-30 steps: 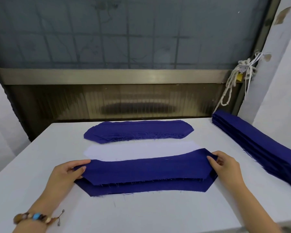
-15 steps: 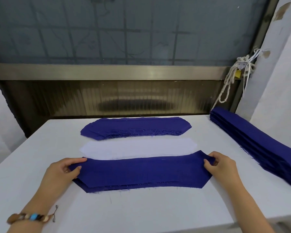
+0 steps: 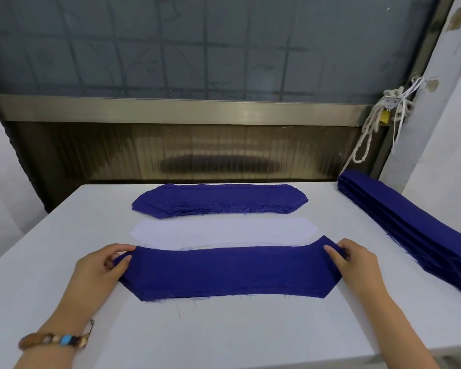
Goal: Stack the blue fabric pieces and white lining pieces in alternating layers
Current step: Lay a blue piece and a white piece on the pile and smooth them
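Observation:
A long blue fabric piece (image 3: 226, 272) lies across the near stack on the white table (image 3: 224, 331). My left hand (image 3: 101, 267) pinches its left end and my right hand (image 3: 354, 262) pinches its right end. Just behind it lies a flat pile of white lining pieces (image 3: 221, 231). Further back sits a stack of blue fabric pieces (image 3: 218, 199) with frayed edges.
A tall stack of long blue fabric strips (image 3: 410, 230) runs along the table's right edge. A dark window wall and metal ledge (image 3: 186, 110) stand behind the table. White cords with a yellow padlock (image 3: 383, 115) hang at the right. A beaded bracelet (image 3: 56, 339) is on my left wrist.
Both hands have lowered the top blue piece and drawn it toward me until it covers the blue piece beneath, whose near edge showed before.

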Demonstrator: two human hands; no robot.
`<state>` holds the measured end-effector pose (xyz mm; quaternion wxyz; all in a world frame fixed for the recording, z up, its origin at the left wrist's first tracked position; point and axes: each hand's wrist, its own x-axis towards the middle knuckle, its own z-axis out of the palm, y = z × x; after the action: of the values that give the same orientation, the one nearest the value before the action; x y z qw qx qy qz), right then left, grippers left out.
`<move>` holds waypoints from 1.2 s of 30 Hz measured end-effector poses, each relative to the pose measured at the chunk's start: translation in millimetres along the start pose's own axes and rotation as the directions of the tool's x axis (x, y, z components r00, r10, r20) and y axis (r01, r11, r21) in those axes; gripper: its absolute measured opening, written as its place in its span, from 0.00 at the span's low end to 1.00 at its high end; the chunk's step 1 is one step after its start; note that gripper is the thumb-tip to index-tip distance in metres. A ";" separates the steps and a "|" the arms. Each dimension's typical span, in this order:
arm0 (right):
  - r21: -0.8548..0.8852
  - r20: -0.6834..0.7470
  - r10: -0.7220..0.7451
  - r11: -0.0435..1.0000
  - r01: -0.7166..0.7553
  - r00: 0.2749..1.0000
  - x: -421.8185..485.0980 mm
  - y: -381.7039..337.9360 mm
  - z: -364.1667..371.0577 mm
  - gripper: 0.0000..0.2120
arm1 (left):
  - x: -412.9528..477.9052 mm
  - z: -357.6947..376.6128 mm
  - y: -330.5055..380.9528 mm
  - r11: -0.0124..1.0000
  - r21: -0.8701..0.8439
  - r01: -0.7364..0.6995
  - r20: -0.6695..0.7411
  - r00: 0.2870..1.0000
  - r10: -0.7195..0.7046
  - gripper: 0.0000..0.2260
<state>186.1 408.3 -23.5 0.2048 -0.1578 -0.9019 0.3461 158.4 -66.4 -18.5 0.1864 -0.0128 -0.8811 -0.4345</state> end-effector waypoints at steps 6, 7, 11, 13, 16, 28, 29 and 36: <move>-0.047 -0.008 0.019 0.999 -0.019 1.000 -0.4 -2.7 0.7 0.09 | 1.1 0.4 -4.8 0.999 0.052 0.004 0.050 0.999 -0.007 0.12; -0.044 -0.005 0.022 0.999 -0.022 1.000 -0.9 -3.4 0.9 0.09 | 1.3 0.5 -5.4 0.998 0.064 0.003 0.056 0.998 -0.006 0.12; -0.042 0.006 0.021 0.999 -0.021 1.000 -1.8 -5.2 2.2 0.06 | 1.9 1.8 -5.2 0.993 0.117 0.004 0.057 0.998 -0.010 0.12; -0.045 0.009 0.030 0.999 -0.030 1.000 -1.5 -5.8 2.2 0.06 | 1.9 2.6 -4.8 0.990 0.139 0.011 0.054 0.998 -0.018 0.12; -0.062 0.015 0.033 0.998 -0.032 0.999 -0.7 -6.2 2.2 0.04 | 2.3 3.6 -5.1 0.990 0.140 0.005 0.050 0.999 -0.012 0.13; -0.179 -0.021 -0.121 0.977 0.115 0.992 -4.4 -6.1 3.1 0.07 | 3.6 3.1 -7.9 0.980 0.185 -0.077 0.085 0.994 0.062 0.18; -0.220 -0.030 -0.143 0.966 0.133 0.989 -4.5 -6.1 2.8 0.06 | 3.4 3.3 -7.5 0.980 0.177 -0.089 0.091 0.993 0.074 0.20; -0.146 0.040 -0.208 0.966 0.212 0.977 -4.0 -8.2 4.9 0.10 | 2.7 3.7 -5.1 0.925 0.243 -0.291 0.146 0.954 0.262 0.25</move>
<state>186.0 398.0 -22.2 0.2167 -0.0720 -0.9393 0.2560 153.8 -67.1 -23.6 0.1966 -0.1363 -0.9291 -0.2822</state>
